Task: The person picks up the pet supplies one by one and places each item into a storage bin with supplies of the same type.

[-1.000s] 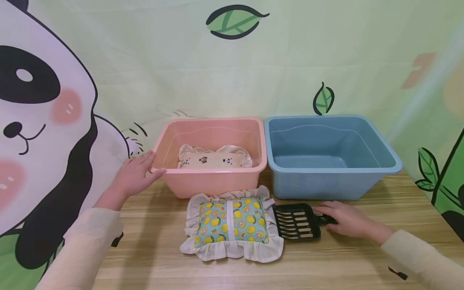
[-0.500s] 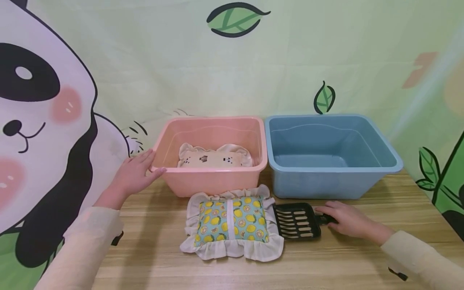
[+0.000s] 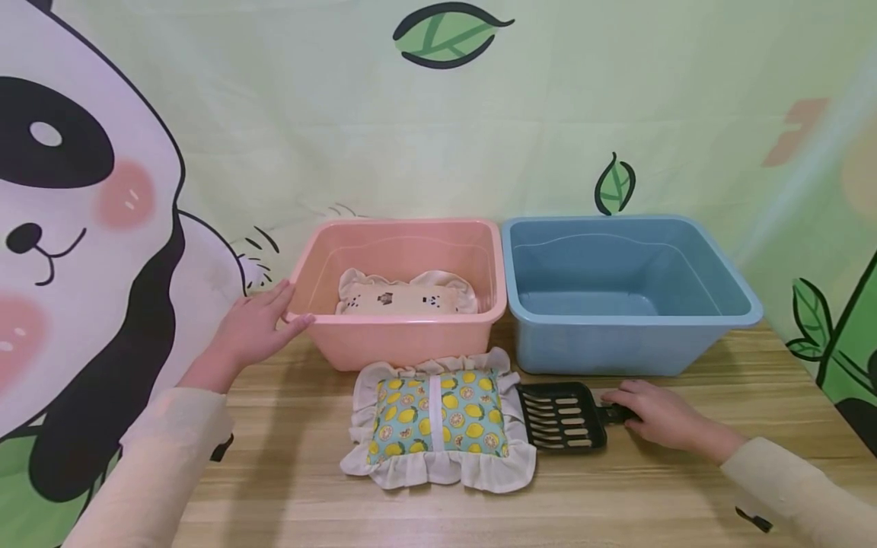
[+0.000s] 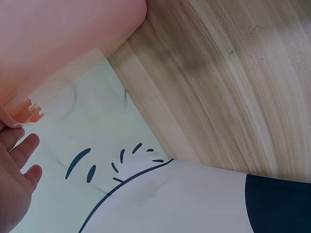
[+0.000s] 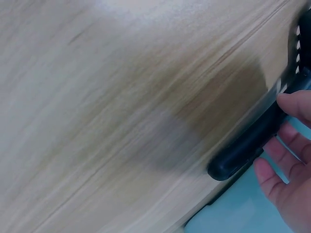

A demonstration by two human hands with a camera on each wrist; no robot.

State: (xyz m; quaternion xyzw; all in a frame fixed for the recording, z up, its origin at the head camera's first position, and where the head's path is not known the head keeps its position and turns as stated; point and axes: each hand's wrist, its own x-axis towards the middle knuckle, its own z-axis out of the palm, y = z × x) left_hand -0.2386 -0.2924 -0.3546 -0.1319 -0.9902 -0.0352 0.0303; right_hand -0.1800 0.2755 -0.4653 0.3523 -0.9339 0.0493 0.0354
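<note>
My left hand (image 3: pixel 250 327) rests at the front left corner of a pink plastic tub (image 3: pixel 404 344), thumb over the front rim and fingers along the left one. Below the rim, relaxed fingertips show in the left wrist view. A small cream ruffled pillow (image 3: pixel 404 301) with animal faces lies inside this tub. On the right, my right hand (image 3: pixel 658 415) pinches the handle of a black slotted litter scoop (image 3: pixel 593 403), which lies flat on the table. Thumb and fingers stand on either side of the handle (image 5: pixel 248 143) in the right wrist view.
A lemon-print pillow (image 3: pixel 473 438) with a white ruffle lies before the pink tub, its right edge meeting the scoop's tip. Close beside the pink tub stands an empty blue tub (image 3: pixel 617 346). Behind the wooden table (image 3: pixel 582 502) hangs a panda-and-leaf backdrop (image 3: pixel 329 99).
My right fingertips have slid slightly to the right along the scoop's handle. The left hand, tubs and pillows keep their places; the head view has shifted a little.
</note>
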